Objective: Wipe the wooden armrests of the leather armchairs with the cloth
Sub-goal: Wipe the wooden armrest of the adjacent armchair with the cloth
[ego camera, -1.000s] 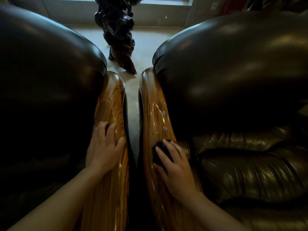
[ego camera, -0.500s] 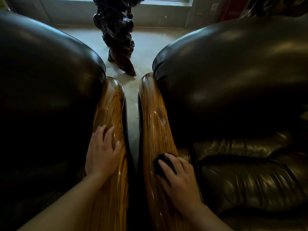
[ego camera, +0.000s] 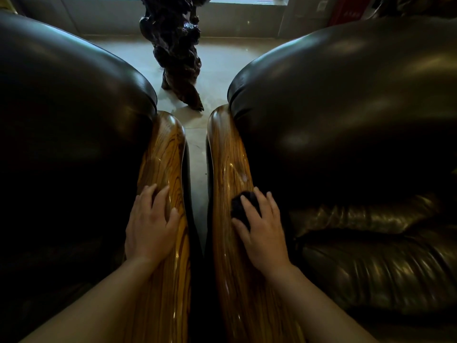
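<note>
Dark cloth (ego camera: 243, 206) bunched on right glossy wooden armrest (ego camera: 230, 154); left armrest (ego camera: 165, 154) alongside

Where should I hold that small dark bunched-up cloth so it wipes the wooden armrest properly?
Probably from above, as the right hand does now: palm and spread fingers pressing the small dark bunched cloth flat on the glossy striped wooden right armrest. The wad is low and soft, so a top-down grip should work better than a side pinch.

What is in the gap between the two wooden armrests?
In the head view, only a narrow strip of pale floor shows between the left armrest and the right armrest; nearer the person the gap falls into dark shadow.
</note>
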Demonstrator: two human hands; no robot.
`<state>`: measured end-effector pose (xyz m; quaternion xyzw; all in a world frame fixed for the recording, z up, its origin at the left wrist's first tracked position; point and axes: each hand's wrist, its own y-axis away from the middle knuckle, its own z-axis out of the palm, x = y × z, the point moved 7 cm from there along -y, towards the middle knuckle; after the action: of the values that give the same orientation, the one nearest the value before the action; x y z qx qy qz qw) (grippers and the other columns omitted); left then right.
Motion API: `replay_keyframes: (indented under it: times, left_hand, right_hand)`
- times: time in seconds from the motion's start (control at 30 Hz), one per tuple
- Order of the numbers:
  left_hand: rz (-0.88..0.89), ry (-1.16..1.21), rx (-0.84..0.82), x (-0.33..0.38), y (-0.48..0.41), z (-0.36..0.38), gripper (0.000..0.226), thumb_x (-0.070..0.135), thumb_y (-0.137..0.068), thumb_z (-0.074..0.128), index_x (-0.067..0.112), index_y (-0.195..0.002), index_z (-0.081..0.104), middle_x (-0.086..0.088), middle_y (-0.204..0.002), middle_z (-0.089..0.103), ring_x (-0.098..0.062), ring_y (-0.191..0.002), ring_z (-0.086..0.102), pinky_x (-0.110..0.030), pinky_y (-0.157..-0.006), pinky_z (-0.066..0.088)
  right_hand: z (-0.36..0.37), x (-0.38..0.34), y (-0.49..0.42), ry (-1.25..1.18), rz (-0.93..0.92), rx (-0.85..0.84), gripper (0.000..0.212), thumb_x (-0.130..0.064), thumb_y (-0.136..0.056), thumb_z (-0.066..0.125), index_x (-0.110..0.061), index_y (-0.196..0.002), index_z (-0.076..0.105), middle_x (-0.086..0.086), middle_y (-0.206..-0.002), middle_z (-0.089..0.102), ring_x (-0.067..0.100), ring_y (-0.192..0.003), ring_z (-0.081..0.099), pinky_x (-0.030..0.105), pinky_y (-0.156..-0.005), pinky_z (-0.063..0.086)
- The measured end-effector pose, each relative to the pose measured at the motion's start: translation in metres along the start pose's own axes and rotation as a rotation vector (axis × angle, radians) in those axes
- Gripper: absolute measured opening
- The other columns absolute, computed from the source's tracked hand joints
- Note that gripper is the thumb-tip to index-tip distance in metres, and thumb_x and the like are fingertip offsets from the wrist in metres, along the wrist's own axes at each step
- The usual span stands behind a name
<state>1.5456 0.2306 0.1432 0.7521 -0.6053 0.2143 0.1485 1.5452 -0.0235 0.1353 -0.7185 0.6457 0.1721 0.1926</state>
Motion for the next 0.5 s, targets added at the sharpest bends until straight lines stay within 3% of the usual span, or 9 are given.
replay_keyframes:
  times: [0.1,0.23,0.33,0.4,0.43,0.5]
  left_hand:
    - [-0.008,0.005,-0.004,0.001,0.000,-0.002,0.054,0.034,-0.096,0.052,0.026,-0.147,0.036,-0.005,-0.156,0.027,-0.030,-0.144,0.025,-0.056,-0.109,0.035]
    - [-0.003,-0.001,-0.013,0.004,0.001,-0.004,0.053,0.034,-0.096,0.051,0.025,-0.146,0.037,-0.005,-0.157,0.027,-0.030,-0.144,0.025,-0.057,-0.108,0.035]
    - [-0.018,0.002,-0.016,0.003,0.000,-0.004,0.052,0.034,-0.097,0.050,0.026,-0.146,0.037,-0.005,-0.157,0.027,-0.029,-0.144,0.026,-0.057,-0.107,0.036]
    - [-0.005,0.005,-0.012,0.004,0.001,-0.004,0.052,0.034,-0.097,0.050,0.026,-0.146,0.037,-0.005,-0.156,0.028,-0.029,-0.144,0.026,-0.057,-0.107,0.036]
    - [-0.004,0.009,-0.011,0.004,0.000,-0.005,0.052,0.033,-0.097,0.050,0.026,-0.146,0.037,-0.005,-0.156,0.028,-0.028,-0.144,0.025,-0.057,-0.108,0.036]
    - [-0.014,0.008,-0.012,0.002,0.000,-0.004,0.052,0.033,-0.097,0.051,0.026,-0.146,0.038,-0.004,-0.156,0.029,-0.028,-0.145,0.025,-0.056,-0.109,0.035]
  right_hand:
    - [-0.001,-0.018,-0.006,0.022,0.036,0.065,0.055,-0.044,-0.096,0.056,-0.022,-0.147,0.047,0.002,-0.157,0.034,0.026,-0.145,0.022,0.048,-0.115,0.030]
    - [-0.011,-0.028,0.011,0.021,-0.159,0.009,0.046,-0.037,-0.090,0.064,-0.026,-0.134,0.058,-0.003,-0.140,0.050,0.018,-0.125,0.044,0.038,-0.103,0.043]
    - [-0.032,-0.015,-0.013,-0.444,0.062,-0.119,0.027,-0.037,-0.092,0.066,-0.034,-0.119,0.064,-0.011,-0.125,0.050,0.010,-0.114,0.052,0.024,-0.088,0.049]
    - [-0.035,-0.006,-0.022,-0.732,0.253,-0.212,0.021,-0.042,-0.095,0.061,-0.036,-0.114,0.065,-0.010,-0.121,0.051,0.015,-0.112,0.055,0.028,-0.085,0.052]
    - [-0.036,-0.003,-0.025,-0.667,0.280,-0.242,0.022,-0.042,-0.097,0.059,-0.035,-0.117,0.066,-0.011,-0.121,0.052,0.017,-0.115,0.054,0.032,-0.089,0.051]
    - [-0.047,0.014,-0.023,-0.323,0.265,-0.118,0.033,-0.038,-0.100,0.056,-0.032,-0.132,0.060,-0.014,-0.130,0.051,0.015,-0.125,0.045,0.031,-0.099,0.041]
